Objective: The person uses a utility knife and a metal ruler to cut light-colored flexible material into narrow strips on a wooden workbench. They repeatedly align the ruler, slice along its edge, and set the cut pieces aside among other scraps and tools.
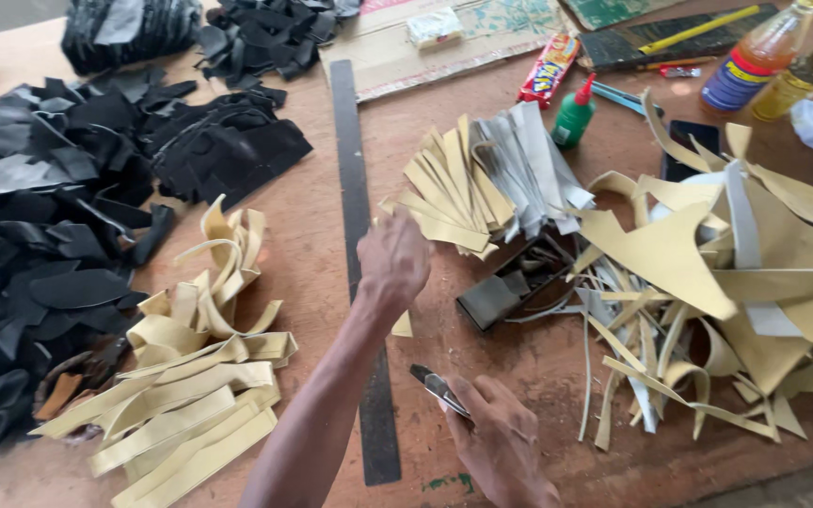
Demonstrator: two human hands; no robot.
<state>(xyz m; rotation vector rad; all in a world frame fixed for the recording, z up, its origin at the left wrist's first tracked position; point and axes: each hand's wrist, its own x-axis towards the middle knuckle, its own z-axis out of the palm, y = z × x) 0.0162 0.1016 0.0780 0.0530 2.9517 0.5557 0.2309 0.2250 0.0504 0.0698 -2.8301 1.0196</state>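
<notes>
At the middle of the brown worktable, the left hand reaches forward with its fingers curled together toward the near end of a fanned bundle of cream strips; whether it already pinches a strip I cannot tell, since the back of the hand hides the fingertips. A small cream offcut lies just below the wrist, beside a long dark steel ruler that runs away from the person and passes under the left forearm. Lower down, the right hand is closed around a small knife, whose blade points up and to the left, just right of the ruler. Behind the fanned bundle lie grey strips, and below them a dark block rests on the table. To the right spreads a loose heap of cream and grey scraps. To the left, a pile of cut cream strips lies near the table's front edge, with a large heap of black pieces beyond it. At the far side stand a green glue bottle, a red packet, a sheet of cardboard and two bottles.
</notes>
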